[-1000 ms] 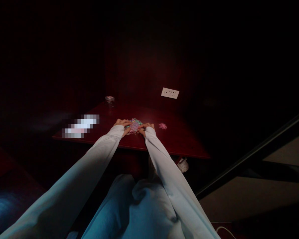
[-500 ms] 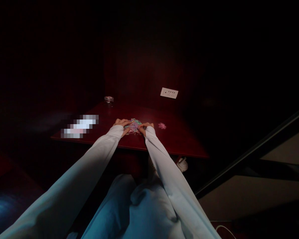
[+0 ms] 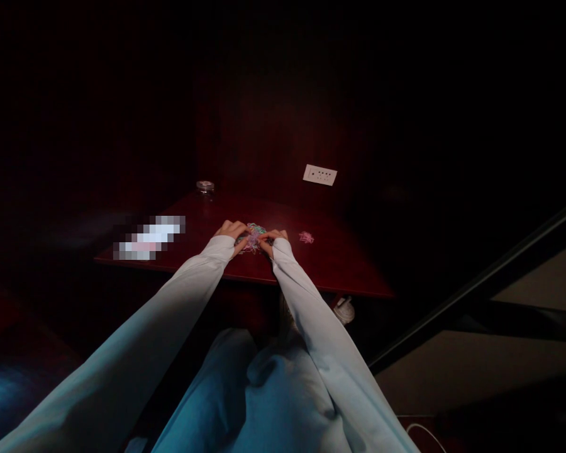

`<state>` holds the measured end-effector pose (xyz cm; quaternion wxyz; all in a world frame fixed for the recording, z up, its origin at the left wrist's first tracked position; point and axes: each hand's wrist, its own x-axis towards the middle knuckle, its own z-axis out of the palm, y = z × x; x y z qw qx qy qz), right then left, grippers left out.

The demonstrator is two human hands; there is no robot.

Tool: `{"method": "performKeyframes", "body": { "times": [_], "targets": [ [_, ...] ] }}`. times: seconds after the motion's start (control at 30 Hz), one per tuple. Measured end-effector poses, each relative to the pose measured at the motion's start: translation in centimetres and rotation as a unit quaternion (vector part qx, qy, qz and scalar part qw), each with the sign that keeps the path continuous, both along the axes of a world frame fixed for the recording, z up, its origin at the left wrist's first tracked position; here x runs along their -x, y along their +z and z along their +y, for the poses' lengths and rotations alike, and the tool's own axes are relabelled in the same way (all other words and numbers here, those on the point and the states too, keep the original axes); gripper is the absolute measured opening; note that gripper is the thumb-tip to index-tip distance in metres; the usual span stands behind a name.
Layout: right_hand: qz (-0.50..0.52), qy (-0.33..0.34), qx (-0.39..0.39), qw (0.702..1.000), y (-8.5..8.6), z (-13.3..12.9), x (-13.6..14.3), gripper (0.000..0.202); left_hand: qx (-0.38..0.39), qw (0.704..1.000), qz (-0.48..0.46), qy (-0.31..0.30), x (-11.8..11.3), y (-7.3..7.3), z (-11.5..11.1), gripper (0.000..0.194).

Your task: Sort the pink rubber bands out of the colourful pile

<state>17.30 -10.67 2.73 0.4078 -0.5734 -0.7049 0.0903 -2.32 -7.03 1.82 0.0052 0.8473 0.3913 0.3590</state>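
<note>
A heap of thin, looped rubber bands (image 3: 253, 240) in pink, purple and green lies on the dark red table, between my two hands. My left hand (image 3: 231, 233) is at the heap's left side, its fingers bent and closed on some purple bands. From the right, my right hand (image 3: 274, 239) pinches bands of the same cluster with thumb and fingers. The fingertips of both hands almost meet over the heap, and single strands are too small to make out. A smaller clump of pink rubber bands (image 3: 306, 237) lies apart, to the right of my right hand.
A clear lidded jar (image 3: 205, 189) stands at the back left of the table (image 3: 349, 264). Nearer the left edge lies a bright, pixelated flat object (image 3: 151, 239). A white socket plate (image 3: 320, 175) is on the wall behind. A whitish object (image 3: 344, 311) shows below the front edge.
Both hands have drawn slightly closer together over the heap, fingers now more bunched. The purple bands between them look gathered and raised. The small pink clump stays put.
</note>
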Motion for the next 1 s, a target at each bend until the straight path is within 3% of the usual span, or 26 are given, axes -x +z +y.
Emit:
{"method": "performKeyframes", "body": {
  "times": [0.23,0.73,1.0],
  "targets": [
    [-0.037,0.016,-0.013,0.999,0.0,-0.1,0.3,0.012,0.006,0.999,0.038,0.010,-0.2,0.4,-0.2,0.020],
    [-0.021,0.033,0.003,0.999,-0.3,0.5,0.2,0.009,0.011,0.999,0.030,-0.010,0.3,-0.5,1.1,0.017],
    [-0.030,-0.002,0.001,1.000,-0.1,0.6,0.2,0.029,-0.002,1.000,-0.003,0.004,0.0,-0.6,0.7,0.017]
  ]
}}
